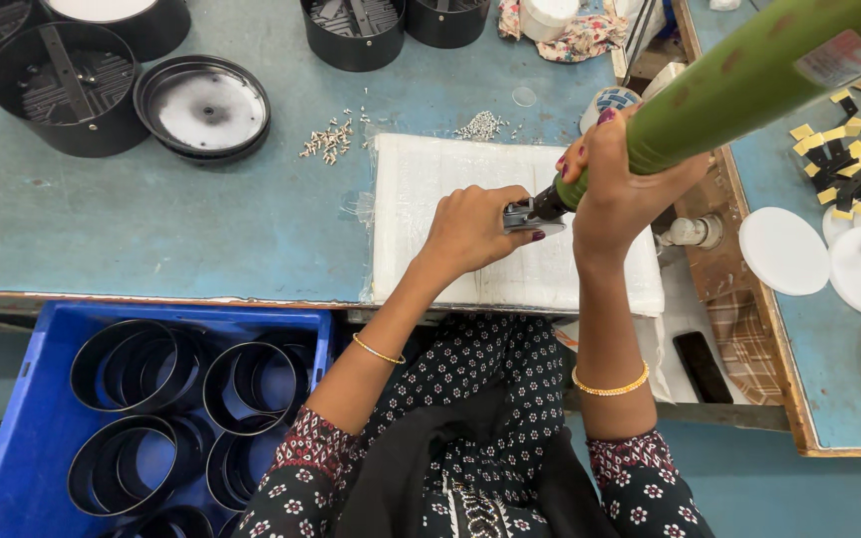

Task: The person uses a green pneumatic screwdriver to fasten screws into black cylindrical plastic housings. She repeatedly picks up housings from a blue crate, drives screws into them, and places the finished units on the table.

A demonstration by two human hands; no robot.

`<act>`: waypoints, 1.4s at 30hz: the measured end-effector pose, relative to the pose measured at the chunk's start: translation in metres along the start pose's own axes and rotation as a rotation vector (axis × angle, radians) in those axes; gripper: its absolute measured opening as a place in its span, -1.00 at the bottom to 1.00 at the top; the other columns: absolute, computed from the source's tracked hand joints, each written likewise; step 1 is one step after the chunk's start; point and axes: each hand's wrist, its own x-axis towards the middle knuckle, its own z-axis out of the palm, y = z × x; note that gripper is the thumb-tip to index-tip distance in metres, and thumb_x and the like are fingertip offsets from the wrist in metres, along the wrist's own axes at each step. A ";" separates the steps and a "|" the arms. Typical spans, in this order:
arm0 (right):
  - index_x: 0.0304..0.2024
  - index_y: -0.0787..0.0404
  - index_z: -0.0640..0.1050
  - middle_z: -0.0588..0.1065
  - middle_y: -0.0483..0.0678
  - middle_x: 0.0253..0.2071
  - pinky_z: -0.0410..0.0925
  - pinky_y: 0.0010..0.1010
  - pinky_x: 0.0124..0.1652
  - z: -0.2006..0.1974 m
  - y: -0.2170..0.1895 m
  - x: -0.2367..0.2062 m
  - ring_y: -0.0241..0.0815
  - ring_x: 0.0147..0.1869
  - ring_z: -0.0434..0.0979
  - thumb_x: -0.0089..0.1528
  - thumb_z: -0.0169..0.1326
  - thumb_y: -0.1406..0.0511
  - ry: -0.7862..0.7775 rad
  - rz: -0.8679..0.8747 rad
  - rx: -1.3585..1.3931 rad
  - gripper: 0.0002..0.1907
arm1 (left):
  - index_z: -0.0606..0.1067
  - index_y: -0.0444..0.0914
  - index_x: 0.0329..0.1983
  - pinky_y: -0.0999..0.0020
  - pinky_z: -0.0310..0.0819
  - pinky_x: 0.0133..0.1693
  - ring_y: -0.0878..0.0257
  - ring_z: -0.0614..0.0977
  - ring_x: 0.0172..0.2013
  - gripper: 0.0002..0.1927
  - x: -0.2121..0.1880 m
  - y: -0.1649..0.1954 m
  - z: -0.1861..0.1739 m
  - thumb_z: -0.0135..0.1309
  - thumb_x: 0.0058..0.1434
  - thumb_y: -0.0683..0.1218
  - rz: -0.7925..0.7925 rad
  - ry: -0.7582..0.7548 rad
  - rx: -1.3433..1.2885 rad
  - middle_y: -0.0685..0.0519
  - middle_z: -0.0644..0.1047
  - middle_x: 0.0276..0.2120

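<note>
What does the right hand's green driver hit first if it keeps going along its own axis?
Likely the small metal part pinched by the left hand: the green driver, gripped by the right hand, has its tip there already. Beneath lies the white pad. Depth unclear.

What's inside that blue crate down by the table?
The blue crate holds black metal rings standing open side up, several visible, some nested. The crate's blue floor shows through them. Its right part is covered by the person's left arm.
</note>
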 end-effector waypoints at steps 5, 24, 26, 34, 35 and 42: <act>0.04 0.33 0.22 0.35 0.03 -0.42 0.38 -0.34 -0.46 0.004 -0.010 0.011 -0.22 -0.51 0.36 0.47 0.01 0.50 -0.017 0.025 0.034 -0.77 | 0.64 0.02 -0.18 0.09 0.53 -0.29 -0.03 0.68 -0.37 -0.63 -0.004 -0.002 -0.001 0.32 -0.01 0.23 -0.005 -0.002 0.000 0.03 0.66 -0.46; 0.03 0.27 0.44 0.59 0.08 -0.07 0.52 -0.38 0.03 -0.055 0.075 0.059 -0.17 0.02 0.64 0.25 0.18 0.29 -0.510 0.657 -0.306 -0.65 | 0.63 -0.01 -0.19 0.08 0.53 -0.31 -0.04 0.68 -0.40 -0.67 -0.022 -0.004 -0.010 0.29 0.03 0.20 0.046 -0.007 0.013 0.03 0.66 -0.47; 0.04 0.25 0.43 0.58 0.08 -0.13 0.52 -0.34 -0.08 -0.057 0.097 0.054 -0.12 -0.03 0.67 0.23 0.17 0.28 -0.563 0.736 -0.380 -0.63 | 0.63 0.00 -0.19 0.09 0.54 -0.30 -0.03 0.69 -0.40 -0.68 -0.022 -0.003 -0.010 0.28 0.04 0.18 0.044 -0.014 0.016 0.02 0.66 -0.48; -0.18 0.48 0.48 0.60 0.20 -0.22 0.62 -0.36 -0.12 -0.057 0.128 0.079 -0.05 -0.16 0.71 0.33 0.00 0.53 -0.401 0.592 -0.291 -0.94 | 0.63 0.00 -0.19 0.11 0.54 -0.32 -0.01 0.69 -0.41 -0.67 -0.021 -0.006 -0.008 0.29 0.02 0.18 0.051 0.007 -0.007 0.03 0.66 -0.48; -0.19 0.48 0.49 0.60 0.20 -0.22 0.62 -0.37 -0.11 -0.056 0.129 0.079 -0.05 -0.15 0.71 0.33 -0.03 0.56 -0.392 0.577 -0.280 -0.94 | 0.63 0.00 -0.19 0.11 0.54 -0.32 -0.01 0.69 -0.41 -0.67 -0.020 -0.007 -0.007 0.29 0.01 0.17 0.046 0.000 -0.005 0.03 0.66 -0.48; 0.04 0.47 0.52 0.56 0.08 -0.01 0.47 -0.37 0.11 -0.023 0.156 0.047 -0.12 0.09 0.60 0.40 0.02 0.37 -0.296 0.737 0.000 -0.75 | 0.63 -0.02 -0.19 0.11 0.54 -0.32 -0.01 0.69 -0.41 -0.67 -0.017 -0.010 -0.003 0.29 0.02 0.18 -0.004 0.044 0.001 0.03 0.66 -0.48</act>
